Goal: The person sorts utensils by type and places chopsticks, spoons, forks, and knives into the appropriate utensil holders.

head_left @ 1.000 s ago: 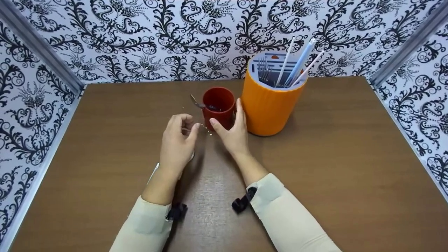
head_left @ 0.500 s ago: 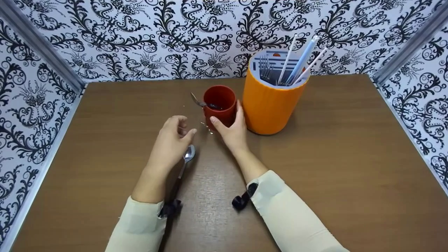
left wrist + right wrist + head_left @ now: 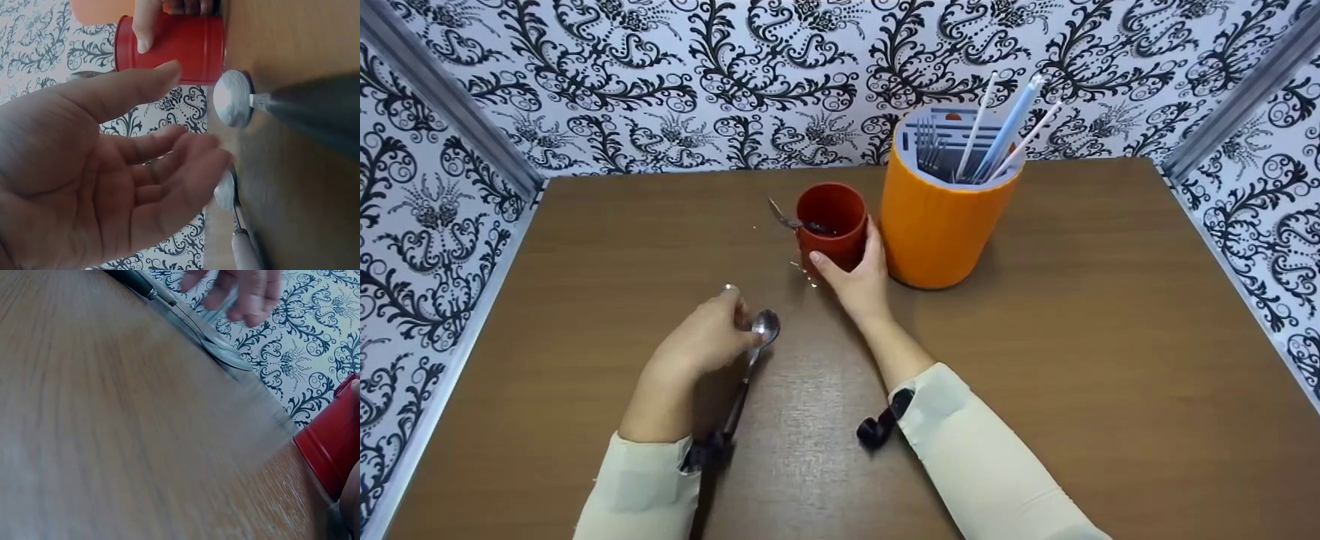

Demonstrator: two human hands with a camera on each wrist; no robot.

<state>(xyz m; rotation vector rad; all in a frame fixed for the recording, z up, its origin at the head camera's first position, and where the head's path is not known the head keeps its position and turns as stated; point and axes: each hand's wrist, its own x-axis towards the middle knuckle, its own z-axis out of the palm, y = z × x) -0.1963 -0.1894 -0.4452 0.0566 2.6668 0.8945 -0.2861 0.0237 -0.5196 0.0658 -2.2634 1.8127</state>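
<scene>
In the head view, my right hand (image 3: pixel 861 289) grips a red cup (image 3: pixel 808 253) from its right side, thumb at the front. A metal piece of cutlery (image 3: pixel 784 214) leans over the cup's left rim, its lower part inside. My left hand (image 3: pixel 701 337) hovers beside a dark-handled spoon (image 3: pixel 766 326) lying on the table. In the left wrist view, the left thumb and fingers are apart with nothing between them, and the dark-handled spoon's bowl (image 3: pixel 232 98) is just beyond. Under that hand lies a second spoon (image 3: pixel 244 250) with a pale handle, mostly hidden in the head view.
An orange cutlery holder (image 3: pixel 941 240) stands right of the cup, close to my right fingers. Forks (image 3: pixel 930 146) and several pale handles (image 3: pixel 1006 131) stick up from it. Behind the wooden table (image 3: pixel 1072 337) rises a patterned wall (image 3: pixel 660 90).
My left hand has drawn back from beside the cup, toward the front left, uncovering the dark-handled spoon. My right hand stays on the cup.
</scene>
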